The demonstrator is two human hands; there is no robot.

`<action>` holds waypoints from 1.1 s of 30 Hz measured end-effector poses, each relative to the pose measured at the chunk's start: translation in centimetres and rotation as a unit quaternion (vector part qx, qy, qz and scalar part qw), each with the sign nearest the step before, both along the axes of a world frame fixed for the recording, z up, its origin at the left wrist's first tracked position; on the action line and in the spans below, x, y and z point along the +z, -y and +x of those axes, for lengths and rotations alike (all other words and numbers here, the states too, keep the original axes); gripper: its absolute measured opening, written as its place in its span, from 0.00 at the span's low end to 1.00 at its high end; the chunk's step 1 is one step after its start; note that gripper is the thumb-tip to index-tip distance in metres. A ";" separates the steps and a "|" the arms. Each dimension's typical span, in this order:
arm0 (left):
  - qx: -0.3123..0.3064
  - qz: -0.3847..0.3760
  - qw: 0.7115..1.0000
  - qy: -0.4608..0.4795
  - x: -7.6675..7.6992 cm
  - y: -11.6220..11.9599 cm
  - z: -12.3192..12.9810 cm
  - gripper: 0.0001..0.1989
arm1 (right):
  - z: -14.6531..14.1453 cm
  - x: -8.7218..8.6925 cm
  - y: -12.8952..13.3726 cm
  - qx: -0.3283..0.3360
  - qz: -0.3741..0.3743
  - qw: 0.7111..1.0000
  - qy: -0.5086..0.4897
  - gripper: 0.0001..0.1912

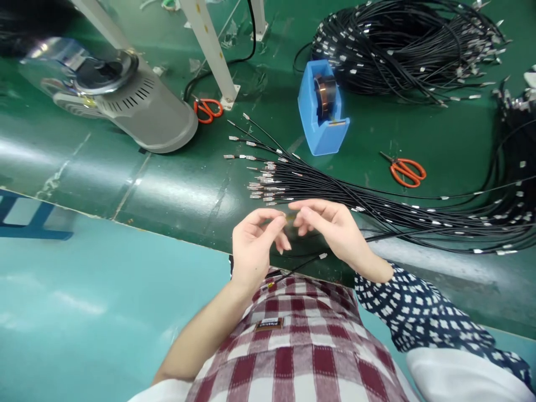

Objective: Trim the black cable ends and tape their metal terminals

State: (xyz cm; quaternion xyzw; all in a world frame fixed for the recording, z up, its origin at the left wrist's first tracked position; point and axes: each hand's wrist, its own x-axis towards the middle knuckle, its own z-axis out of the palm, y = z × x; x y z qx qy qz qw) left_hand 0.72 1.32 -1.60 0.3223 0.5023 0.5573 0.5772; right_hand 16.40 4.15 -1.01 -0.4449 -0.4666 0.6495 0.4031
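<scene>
A small, blurred yellowish strip [291, 216] spans the narrow gap between my two hands. Thumb and forefinger of my left hand [254, 241] pinch one end of it, with the other fingers curled loosely. My right hand [330, 226] has its fingertips closed at the strip's other side. Below them a single black cable [295, 269] with a white label and a yellow-wrapped end lies across the table edge and the checked apron [288, 335]. Just beyond my hands rests a bundle of black cables [318, 181] with pale connector tips.
On the green table [188, 184] stand a blue tape dispenser [322, 134] and a grey machine [146, 111]. Orange-handled scissors [408, 172] lie at the right, another pair [208, 110] by a white post [213, 50]. A large cable coil [402, 50] sits at the back right.
</scene>
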 end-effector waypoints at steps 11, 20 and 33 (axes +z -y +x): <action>-0.011 -0.005 1.000 0.026 0.4 0.1 -0.1 0.09 | -0.4 1.3 0.6 0.010 0.159 0.977 0.140 0.13; -0.017 0.015 1.000 0.013 0.3 0.3 -0.1 0.07 | -0.5 0.9 0.8 -0.035 0.225 0.959 0.166 0.05; -0.052 0.012 0.997 0.059 0.4 -0.1 -0.2 0.07 | -0.2 1.2 0.0 0.019 0.121 0.986 0.114 0.08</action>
